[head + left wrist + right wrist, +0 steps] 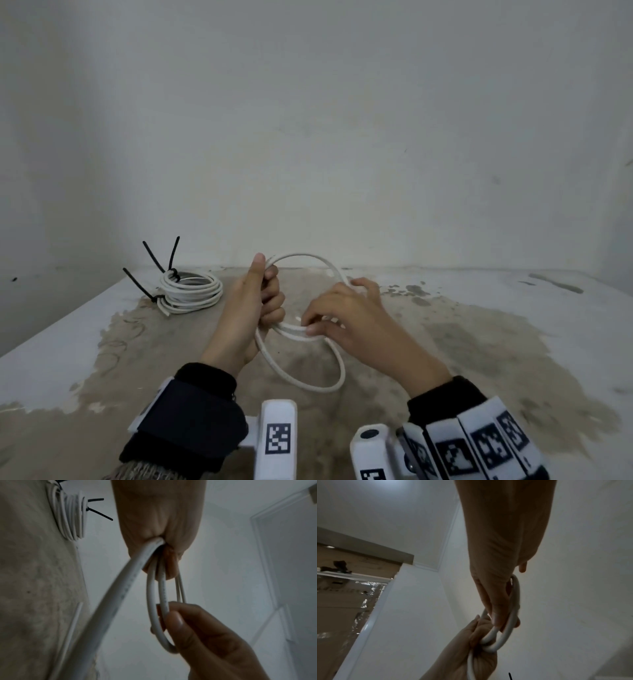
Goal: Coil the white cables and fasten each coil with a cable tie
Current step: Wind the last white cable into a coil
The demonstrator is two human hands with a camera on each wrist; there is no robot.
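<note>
A white cable is held in loops above the worn table. My left hand grips the loops in its fist, thumb pointing up; the left wrist view shows the strands coming out of that fist. My right hand pinches the cable strands between thumb and fingers on the right side of the loop. In the right wrist view its thumb and fingers close on the cable. One loop arcs above the hands and another hangs below them.
A finished white coil lies at the back left of the table, bound with black cable ties whose tails stick up. A pale wall stands right behind the table. The table's left edge runs diagonally at the lower left.
</note>
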